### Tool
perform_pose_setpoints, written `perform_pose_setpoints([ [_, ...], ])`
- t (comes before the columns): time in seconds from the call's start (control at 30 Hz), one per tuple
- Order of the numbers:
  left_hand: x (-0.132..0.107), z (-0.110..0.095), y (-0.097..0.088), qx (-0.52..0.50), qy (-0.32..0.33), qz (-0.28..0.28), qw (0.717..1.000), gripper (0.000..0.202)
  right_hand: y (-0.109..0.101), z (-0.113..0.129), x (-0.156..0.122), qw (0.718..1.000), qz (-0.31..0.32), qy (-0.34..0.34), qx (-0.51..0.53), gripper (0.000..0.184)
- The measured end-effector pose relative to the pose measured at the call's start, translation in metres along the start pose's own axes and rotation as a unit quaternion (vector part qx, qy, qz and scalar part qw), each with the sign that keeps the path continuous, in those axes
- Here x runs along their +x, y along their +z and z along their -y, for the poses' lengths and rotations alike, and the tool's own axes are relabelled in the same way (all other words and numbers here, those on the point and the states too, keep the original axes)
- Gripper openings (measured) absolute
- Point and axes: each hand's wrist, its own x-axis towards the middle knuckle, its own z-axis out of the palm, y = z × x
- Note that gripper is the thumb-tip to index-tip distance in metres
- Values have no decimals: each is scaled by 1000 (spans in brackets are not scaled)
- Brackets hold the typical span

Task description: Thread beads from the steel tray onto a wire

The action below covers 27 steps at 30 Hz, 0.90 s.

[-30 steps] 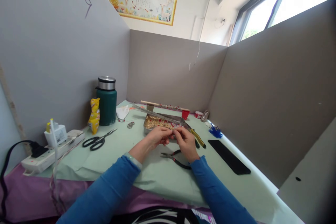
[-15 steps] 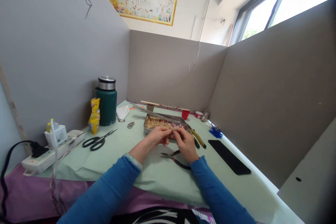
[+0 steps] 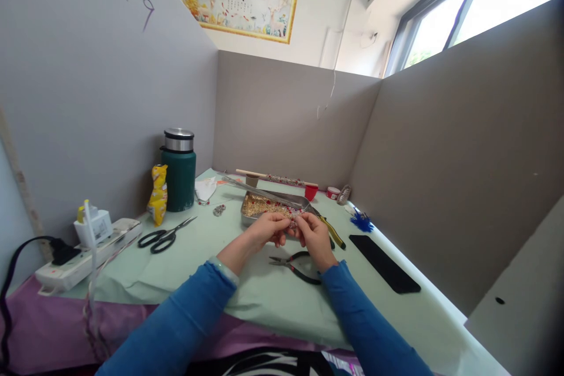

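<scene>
My left hand [image 3: 270, 229] and my right hand [image 3: 314, 237] meet fingertip to fingertip at the front edge of a metal tray [image 3: 245, 218] of gold, red and clear beads. Both are closed in a pinch around a small cluster of clear and reddish beads [image 3: 294, 220]; its exact form is too small to make out. Thin metal wires [image 3: 264, 191] lie across the tray. Just below my hands rest small pliers [image 3: 288, 261] with black and red handles, their jaws pointing left. Yellow-handled pliers [image 3: 335, 232] lie partly hidden behind my right hand.
Black scissors [image 3: 165, 236], a green thermos [image 3: 180, 179], a yellow packet [image 3: 158, 195] and a power strip [image 3: 88, 255] are on the left. On the right are a black flat strip [image 3: 384, 263], a blue tuft [image 3: 362, 221] and a red cup [image 3: 311, 191]. Grey partitions [image 3: 291, 117] enclose the table.
The right hand's fingers have shifted slightly, parting a little from the left fingertips, so more of the bead cluster shows between them. The left hand has hardly moved.
</scene>
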Motion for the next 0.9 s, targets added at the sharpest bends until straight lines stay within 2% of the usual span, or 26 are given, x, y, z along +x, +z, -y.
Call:
perform_pose_setpoints([
  [0.13, 2, 4, -3, -24, -20, 18, 999, 35, 0, 1, 0, 1000, 5, 8, 4, 26],
  [0.33, -1, 0, 0, 12, -38, 0, 999, 36, 0, -6, 0, 998, -15, -37, -41, 23],
  [0.5, -5, -6, 3, 64, -11, -17, 998, 30, 2, -4, -2, 997, -21, -50, -47, 22],
  [0.6, -3, -4, -1, 88, 10, -39, 995, 28, -4, -4, 1, 995, -61, -65, -50, 24],
  [0.67, 0, 1, -5, 88, 1, -64, 994, 29, -18, -5, 6, 989, -108, -75, -75, 28],
  [0.77, 4, 6, -9, 84, -2, -77, 994, 28, -59, -9, 12, 959, -180, -71, -205, 32],
  [0.83, 4, 7, -9, 79, -2, -82, 994, 29, -97, -13, 13, 907, -200, -34, -370, 31],
  [0.9, 3, 5, -7, 74, -7, -89, 993, 31, -136, -19, 9, 832, -167, 44, -527, 35],
])
